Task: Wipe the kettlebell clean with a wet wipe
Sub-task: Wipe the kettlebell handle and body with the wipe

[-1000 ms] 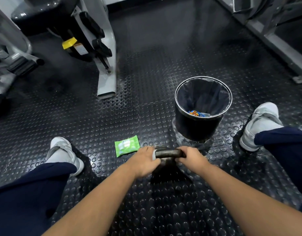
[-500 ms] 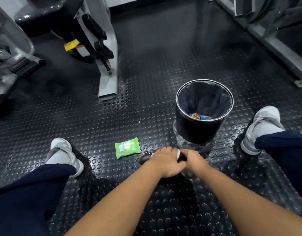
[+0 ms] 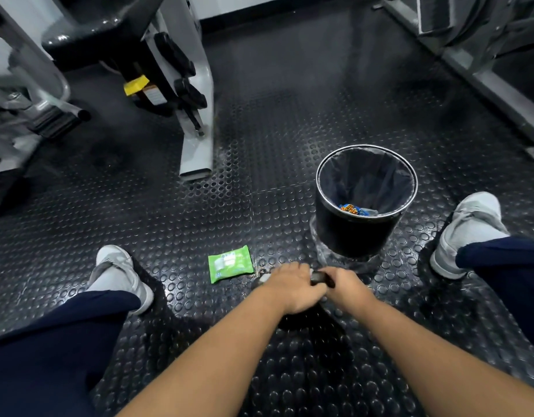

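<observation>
Right, head view only, clock bearings taken from the kettlebell. It sits on the floor between the person's feet. Only a short dark stretch of handle shows, and the body is mostly hidden under the hands.

Left hand is curled over the handle with the wet wipe under it; a pale scrap pokes out at its 9 o'clock edge. Right hand is clamped on the handle's 3 o'clock end, bracing it.

Step in hand looks like wiping the handle. My take:
- keep the right hand as the anchor so the bell doesn't rock
- wrap the wipe fully round the bar and twist as it slides, so the underside gets done
- swap the bracing hand to reach the covered end
- then the horns and body, base last; refold to a fresh face

Surface: black studded rubber floor with a tile seam running to 12. Grippy, so the bell should stay put. Some brown grit lies at 10, so I'd keep the wipe off the floor.

Room, a gym:
- green wipe pack at 10, just beside the left hand
- lined bin at 1, near, with a wrapper inside
- grey machine upright at 11, well apart, with a yellow tag
- another frame at 2
- grey shoes at 9 and 3
</observation>
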